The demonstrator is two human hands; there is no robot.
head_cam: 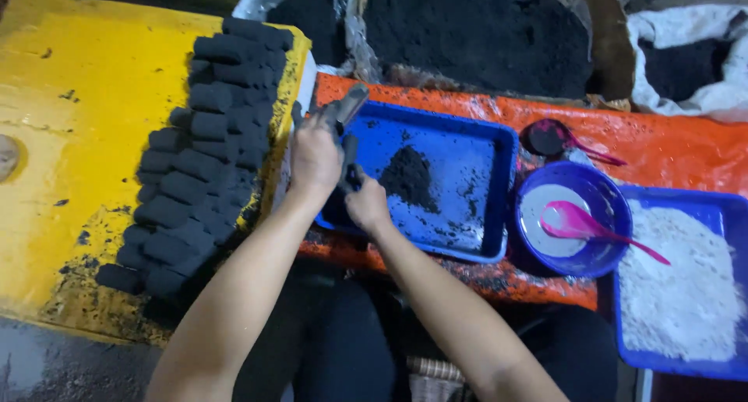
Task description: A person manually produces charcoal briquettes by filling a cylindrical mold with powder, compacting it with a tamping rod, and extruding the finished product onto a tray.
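My left hand (pixel 313 154) grips the upper part of a grey metal tube tool (pixel 348 106) that leans over the left end of a blue tray (pixel 467 246). My right hand (pixel 366 203) holds the tool's lower part, low in the tray's near-left corner. A small heap of black powder (pixel 407 176) lies in the middle of the tray, just right of my hands. Left of my hands, several black cylindrical briquettes (pixel 199 188) are stacked in rows on a yellow board (pixel 86 114).
A purple bowl (pixel 604 207) with white liquid and a pink spoon (pixel 580 223) stands right of the tray. A blue tray of white powder (pixel 682 281) is at far right. A small dark scoop (pixel 549 137) lies on the orange sheet (pixel 670 141). Sacks of black powder (pixel 475 32) stand behind.
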